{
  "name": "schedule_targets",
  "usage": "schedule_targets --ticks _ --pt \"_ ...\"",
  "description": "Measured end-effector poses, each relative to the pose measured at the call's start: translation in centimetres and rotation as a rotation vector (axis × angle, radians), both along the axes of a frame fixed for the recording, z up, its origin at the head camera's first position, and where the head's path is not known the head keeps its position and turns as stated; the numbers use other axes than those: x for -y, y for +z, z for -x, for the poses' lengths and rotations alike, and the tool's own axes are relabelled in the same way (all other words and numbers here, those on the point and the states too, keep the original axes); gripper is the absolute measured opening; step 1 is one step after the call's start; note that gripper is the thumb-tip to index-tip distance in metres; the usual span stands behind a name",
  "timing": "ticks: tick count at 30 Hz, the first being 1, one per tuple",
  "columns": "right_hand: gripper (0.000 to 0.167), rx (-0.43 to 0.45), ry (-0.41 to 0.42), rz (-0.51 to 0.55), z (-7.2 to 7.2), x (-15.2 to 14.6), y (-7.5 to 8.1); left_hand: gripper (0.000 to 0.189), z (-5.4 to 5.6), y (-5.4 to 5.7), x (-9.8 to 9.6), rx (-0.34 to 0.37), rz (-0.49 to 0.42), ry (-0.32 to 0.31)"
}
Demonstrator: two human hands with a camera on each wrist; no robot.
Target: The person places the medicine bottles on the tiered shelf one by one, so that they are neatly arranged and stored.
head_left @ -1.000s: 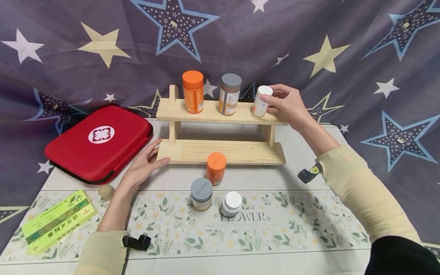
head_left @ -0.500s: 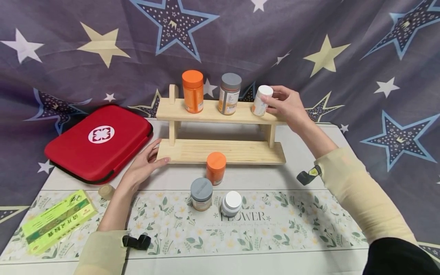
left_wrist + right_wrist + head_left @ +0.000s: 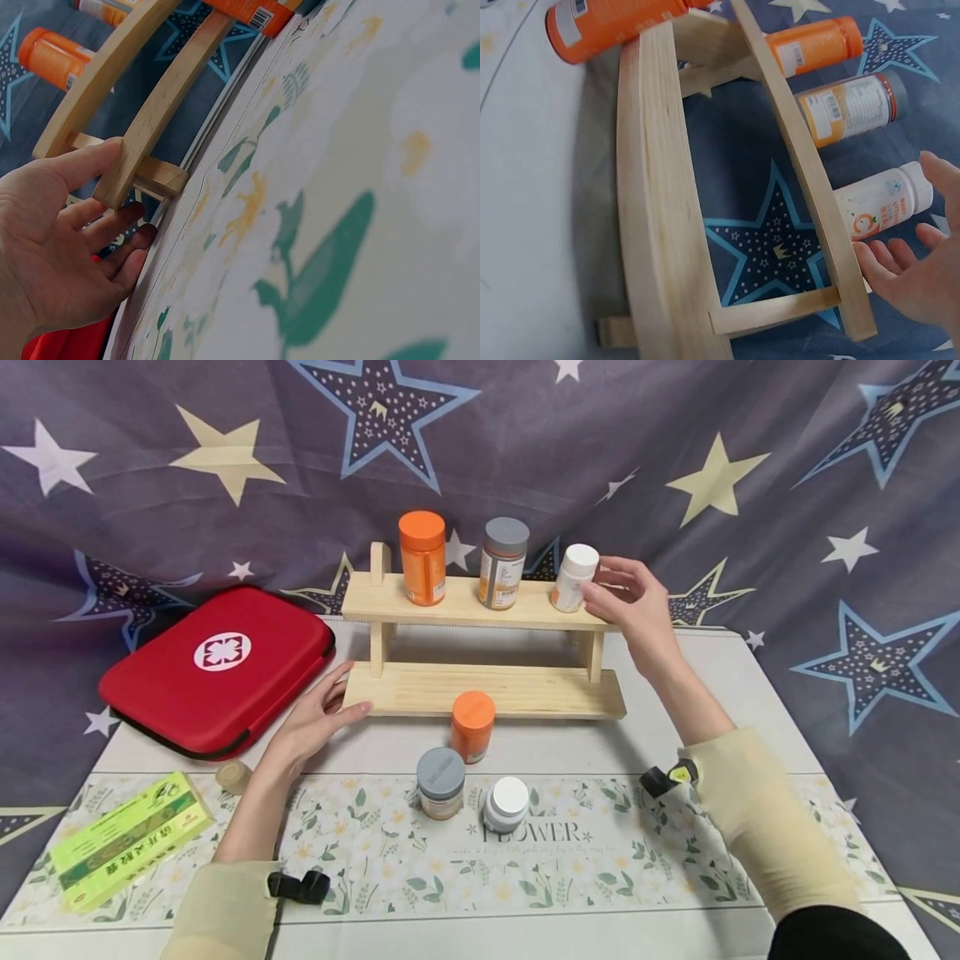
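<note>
A two-tier wooden shelf (image 3: 487, 689) stands on the table. My left hand (image 3: 318, 714) grips the left end of its lower board; in the left wrist view the thumb lies on the board and the fingers curl beneath. On the upper board, an orange bottle (image 3: 423, 564), a grey-capped bottle (image 3: 502, 568) and a white bottle (image 3: 573, 581) stand upright in a row. Beside the white one is my right hand (image 3: 637, 610), its thumb and fingers spread apart; the right wrist view shows a gap between them and the white bottle (image 3: 881, 202).
In front of the shelf stand another orange bottle (image 3: 472, 727), a grey-lidded jar (image 3: 440, 783) and a small white bottle (image 3: 506, 804). To the left lie a red first-aid case (image 3: 217, 677), a green box (image 3: 131, 839) and a small beige round object (image 3: 233, 777). A star-patterned cloth hangs behind.
My right hand has loosened from the white bottle and shifted slightly right and down, its forearm swinging inward. The bottle stays on the upper board. My left hand has not moved.
</note>
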State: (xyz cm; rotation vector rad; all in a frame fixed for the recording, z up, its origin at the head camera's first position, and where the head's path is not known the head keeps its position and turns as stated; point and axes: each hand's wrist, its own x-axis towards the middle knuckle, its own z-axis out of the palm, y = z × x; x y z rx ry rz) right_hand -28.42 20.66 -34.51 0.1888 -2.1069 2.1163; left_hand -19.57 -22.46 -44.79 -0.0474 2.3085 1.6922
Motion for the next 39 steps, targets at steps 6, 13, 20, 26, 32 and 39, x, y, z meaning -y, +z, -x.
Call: schedule_targets --ticks 6,13,20,26,32,39 --pt "0.049 -0.101 -0.063 -0.018 -1.9 0.3 -0.8 0.092 0.1 -0.1 0.0 -0.003 0.006 0.001" --pt "0.042 -0.156 -0.072 -0.084 -3.9 1.3 -2.3 0.091 0.2 -0.1 0.1 0.003 0.019 0.002" --pt "0.04 -0.159 0.083 -0.095 -5.4 2.7 -3.6 0.091 0.2 0.0 0.1 0.003 0.034 -0.001" --pt "0.037 -0.13 0.26 -0.245 -5.9 3.9 -4.3 0.092 0.2 -0.2 0.2 0.005 0.037 0.002" --pt "0.043 -0.1 0.494 -0.322 -5.9 5.0 -5.2 0.093 0.1 -0.2 0.3 0.005 0.036 0.003" --pt "0.051 -0.024 0.653 -0.314 -6.2 6.0 -6.1 0.092 0.3 -0.3 0.3 0.007 0.039 -0.004"
